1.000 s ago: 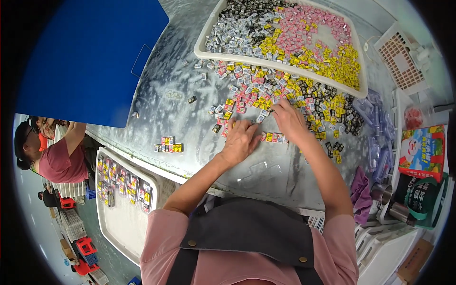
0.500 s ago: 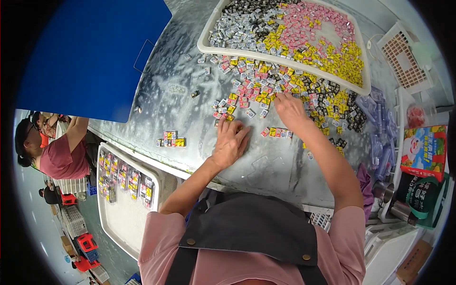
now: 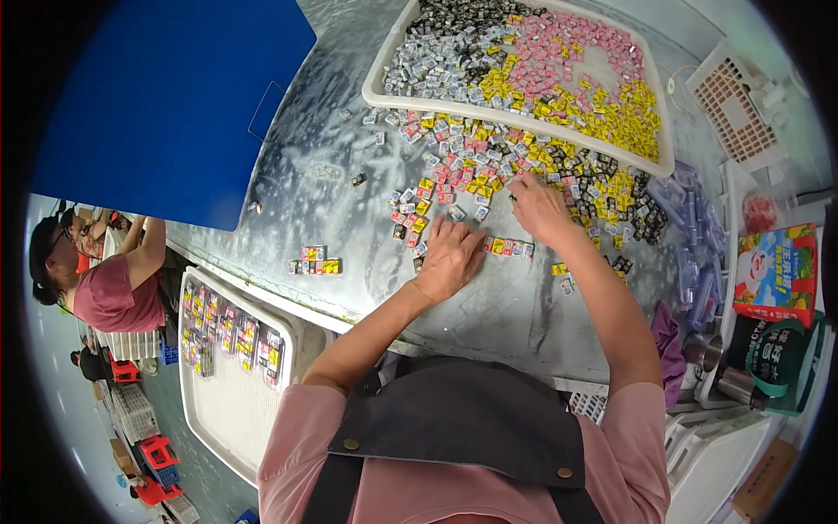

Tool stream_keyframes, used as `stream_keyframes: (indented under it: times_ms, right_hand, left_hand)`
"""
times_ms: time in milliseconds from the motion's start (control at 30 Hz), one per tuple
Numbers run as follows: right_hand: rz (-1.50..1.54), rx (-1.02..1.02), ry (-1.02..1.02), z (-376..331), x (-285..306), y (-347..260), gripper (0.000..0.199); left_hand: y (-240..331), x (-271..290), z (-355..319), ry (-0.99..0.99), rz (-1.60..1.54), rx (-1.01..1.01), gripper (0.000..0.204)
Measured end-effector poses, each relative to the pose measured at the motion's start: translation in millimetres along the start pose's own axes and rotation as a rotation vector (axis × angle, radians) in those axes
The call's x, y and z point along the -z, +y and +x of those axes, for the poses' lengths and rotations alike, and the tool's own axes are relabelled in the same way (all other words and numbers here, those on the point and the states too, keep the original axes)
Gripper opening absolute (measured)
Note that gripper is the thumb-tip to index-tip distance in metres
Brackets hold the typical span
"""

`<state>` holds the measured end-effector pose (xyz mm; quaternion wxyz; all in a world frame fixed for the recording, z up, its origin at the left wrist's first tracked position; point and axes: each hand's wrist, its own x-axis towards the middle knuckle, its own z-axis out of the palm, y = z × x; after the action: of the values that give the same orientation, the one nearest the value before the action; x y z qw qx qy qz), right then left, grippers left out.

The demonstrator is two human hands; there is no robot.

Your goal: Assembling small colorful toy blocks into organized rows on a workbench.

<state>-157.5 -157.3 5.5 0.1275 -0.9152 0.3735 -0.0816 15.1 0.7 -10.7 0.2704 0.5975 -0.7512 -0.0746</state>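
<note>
My left hand (image 3: 450,257) lies on the table with its fingers stretched out. Its fingertips are at the left end of a short row of small wrapped blocks (image 3: 509,248) in pink, yellow and white. Up and to the right, my right hand (image 3: 539,211) reaches to the edge of the loose pile of small blocks (image 3: 476,166), fingers drawn together. A small dark piece shows by its fingertips, but I cannot make out what they hold. More blocks stand in a crooked column (image 3: 422,208) beyond my left hand. A small grouped set (image 3: 315,261) sits farther left.
A white tray (image 3: 524,116) heaped with pink, yellow, black and white blocks stands at the back. Clear plastic cases (image 3: 698,236) lie at the right. A blue panel (image 3: 166,113) covers the far left. Below it, another tray (image 3: 205,402) carries packed cases; a co-worker (image 3: 113,284) is beyond.
My left hand has moved right, from the column of blocks to the short row's end. My right hand has shifted slightly right and down, still at the pile's edge.
</note>
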Motion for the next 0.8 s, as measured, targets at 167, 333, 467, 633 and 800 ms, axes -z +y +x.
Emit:
stream_keyframes:
  times_ms: [167, 333, 467, 633, 800]
  right_hand:
    - [-0.068, -0.063, -0.118, 6.6, 4.7, -16.3, 0.022]
    - [0.179, -0.153, 0.125, -47.7, 26.2, -21.5, 0.022]
    - [0.26, -0.202, 0.168, -101.7, 8.0, -16.2, 0.022]
    - [0.217, -0.378, 0.109, -106.9, -8.9, -21.5, 0.023]
    - [0.294, -0.393, 0.089, -108.8, -5.7, -21.2, 0.03]
  left_hand:
    - [3.3, -3.4, -1.0, 0.02, -0.004, 0.006, 0.037]
    - [8.6, 21.2, -28.9, 0.097, 0.05, 0.062, 0.04]
    - [-12.5, 35.1, -58.7, 0.239, 0.088, 0.201, 0.039]
    - [-30.7, 43.5, -55.9, 0.271, 0.069, 0.24, 0.024]
    - [-8.7, 35.4, -51.7, 0.129, 0.13, 0.142, 0.032]
